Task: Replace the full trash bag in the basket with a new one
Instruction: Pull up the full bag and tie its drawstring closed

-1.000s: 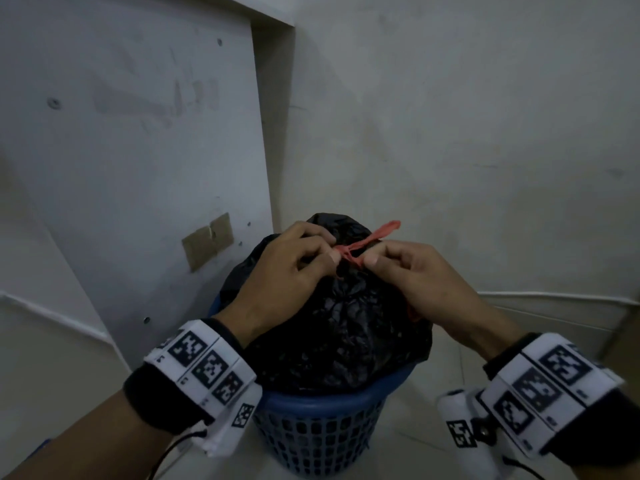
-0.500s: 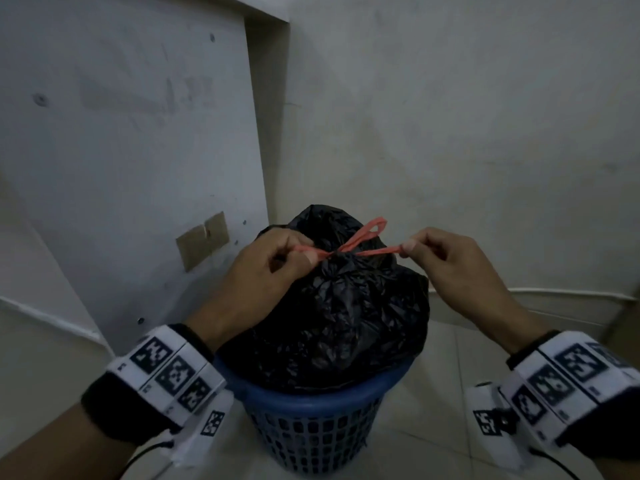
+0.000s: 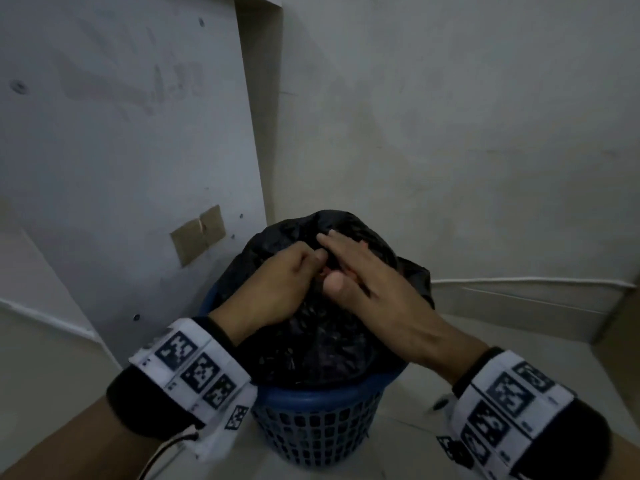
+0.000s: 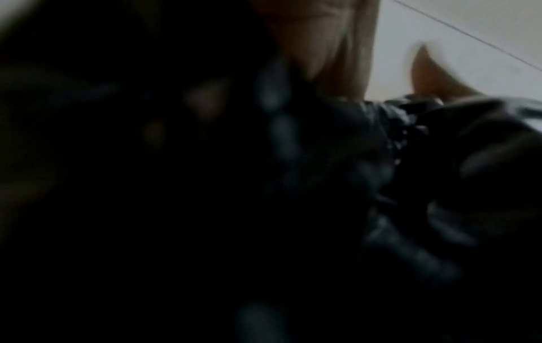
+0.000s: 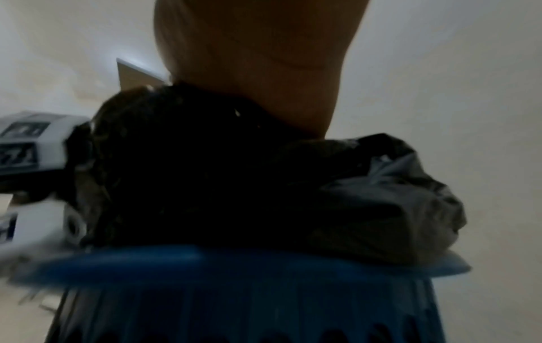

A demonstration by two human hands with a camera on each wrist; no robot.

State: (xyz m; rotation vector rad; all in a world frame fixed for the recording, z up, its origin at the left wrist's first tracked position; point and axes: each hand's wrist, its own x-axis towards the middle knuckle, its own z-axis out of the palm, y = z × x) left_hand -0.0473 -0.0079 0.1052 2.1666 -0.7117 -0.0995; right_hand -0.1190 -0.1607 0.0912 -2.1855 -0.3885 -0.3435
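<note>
**A:** Fingers (image 3: 313, 258), left: how do you have them?

**B:** Item one. Your left hand (image 3: 277, 289) has its fingers curled in, tips bunched at the gathered top of the black trash bag (image 3: 322, 341). They pinch at something there, but whether it is the bag's neck or the red tie, you cannot tell; the tips are hidden against your other hand.

**A:** And the right?

**B:** Item two. Your right hand (image 3: 367, 282) lies over the bag's crown, its fingers (image 3: 339, 242) straight and together, pointing away from you, the thumb (image 3: 334, 284) stretched toward the left fingertips and touching the bag. A small reddish scrap (image 3: 327, 270) shows between thumb and left fingertips, too little to name with certainty.

**A:** Where is the bag itself?

**B:** Item three. Directly under both sets of fingers, bulging above the rim of the blue lattice basket (image 3: 311, 420) and sitting in it. A loose fold of plastic (image 5: 396, 190) sticks out on the far side of your right fingers.

**A:** Anything else near?

**B:** Item four. A pale wall panel (image 3: 121, 150) beyond your left fingers, with a brown patch (image 3: 199, 233) on it. Marker bands (image 3: 194, 368) wrap both wrists.
</note>
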